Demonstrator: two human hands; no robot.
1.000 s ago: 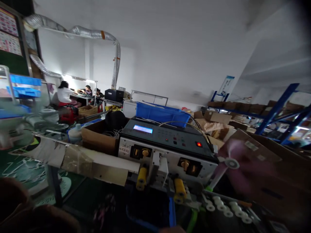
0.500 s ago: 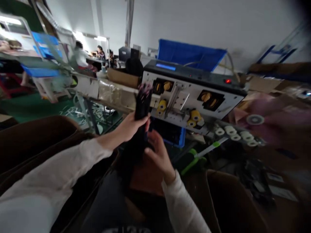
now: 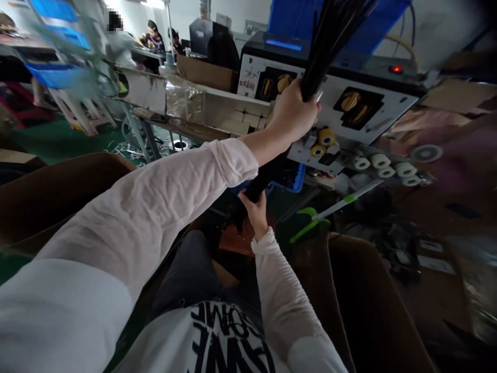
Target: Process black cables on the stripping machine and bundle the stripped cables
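Observation:
A long, thick bundle of thin black strands, which look like wires (image 3: 326,41), slants across the front of a white-faced machine (image 3: 248,77). Its upper end fans out loosely at the top of the view. Around the upper part my left hand (image 3: 295,111) is closed, arm stretched forward. Lower down, my right hand (image 3: 256,210) wraps the bundle near its bottom end, thumb towards me. My left sleeve and forearm hide some of the middle. Behind the bundle, the machine shows yellow knobs (image 3: 351,101) and yellow rollers (image 3: 326,137).
Below the machine sits a blue bin (image 3: 297,178). White rolls (image 3: 382,166) and a green-and-white stand (image 3: 310,223) are at right. Open brown cartons (image 3: 373,290) flank me on both sides. A cardboard box (image 3: 205,72) rests on the bench; people sit at far tables.
The bundle has risen and swung to the right, now tilted, with my left hand reaching higher across the machine. My right hand, with fingers apart before, has closed around the lower part.

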